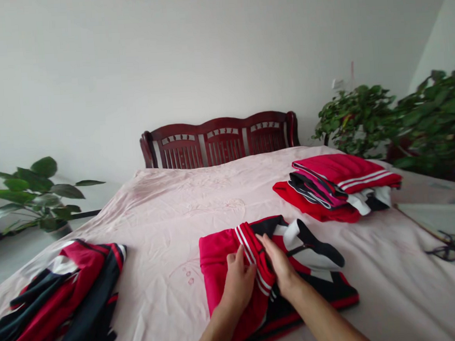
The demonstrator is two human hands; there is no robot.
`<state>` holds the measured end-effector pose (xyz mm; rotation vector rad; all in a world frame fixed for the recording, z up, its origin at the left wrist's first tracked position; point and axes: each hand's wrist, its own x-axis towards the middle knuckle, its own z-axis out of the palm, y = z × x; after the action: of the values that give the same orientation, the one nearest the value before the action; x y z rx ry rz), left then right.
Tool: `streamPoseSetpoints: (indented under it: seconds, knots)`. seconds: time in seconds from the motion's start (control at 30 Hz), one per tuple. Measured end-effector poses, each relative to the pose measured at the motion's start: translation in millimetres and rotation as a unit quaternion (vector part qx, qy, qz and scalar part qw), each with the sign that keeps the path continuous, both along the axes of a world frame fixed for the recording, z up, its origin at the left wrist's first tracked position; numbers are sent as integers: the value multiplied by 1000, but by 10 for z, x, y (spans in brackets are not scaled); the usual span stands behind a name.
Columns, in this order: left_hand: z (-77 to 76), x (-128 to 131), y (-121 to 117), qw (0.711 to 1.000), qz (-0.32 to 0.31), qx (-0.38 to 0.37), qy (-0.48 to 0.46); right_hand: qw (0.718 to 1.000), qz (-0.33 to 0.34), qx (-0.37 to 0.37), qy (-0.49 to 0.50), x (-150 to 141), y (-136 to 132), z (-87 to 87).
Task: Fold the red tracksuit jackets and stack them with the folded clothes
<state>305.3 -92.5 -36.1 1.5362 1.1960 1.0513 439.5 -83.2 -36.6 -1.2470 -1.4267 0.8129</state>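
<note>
A red garment with white stripes and black and white parts lies on the pink bedsheet in front of me. My left hand rests on its red folded part, fingers curled at the striped edge. My right hand lies beside it on the striped fold, fingers stretched out and pressed down on the cloth. Both hands touch the garment near its middle.
A folded stack of red, black and white clothes sits at the right on the bed. A loose heap of red and dark clothes lies at the left edge. Black scissors rest on a sheet at the right. Potted plants stand at both sides; a dark wooden headboard stands behind.
</note>
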Motion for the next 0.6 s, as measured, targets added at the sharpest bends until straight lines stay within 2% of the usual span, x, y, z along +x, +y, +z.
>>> streamPoseSetpoints:
  seconds: [0.1, 0.2, 0.27, 0.33, 0.4, 0.47, 0.53, 0.6]
  knots:
    - [123, -29, -212, 992, -85, 67, 72, 999, -37, -26, 3, 121, 114, 80]
    - [229, -142, -465, 969, -164, 127, 137, 997, -19, 21, -75, 35, 148, 307]
    - [168, -237, -594, 953, -178, 143, 198, 985, 23, 67, -155, -99, 137, 417]
    - [20, -332, -679, 933, -203, 148, 258, 963, 75, 77, -248, -223, 125, 422]
    - [-128, -419, -736, 910, -252, 148, 294, 928, 104, 56, -353, -284, 131, 327]
    - [-187, -506, -784, 896, -295, 148, 297, 894, 101, 36, -435, -274, 158, 197]
    - [-126, -610, -813, 909, -302, 134, 256, 876, 90, 36, -473, -231, 182, 118]
    - [16, -750, -775, 950, -241, 88, 179, 875, 76, 46, -476, -208, 157, 143]
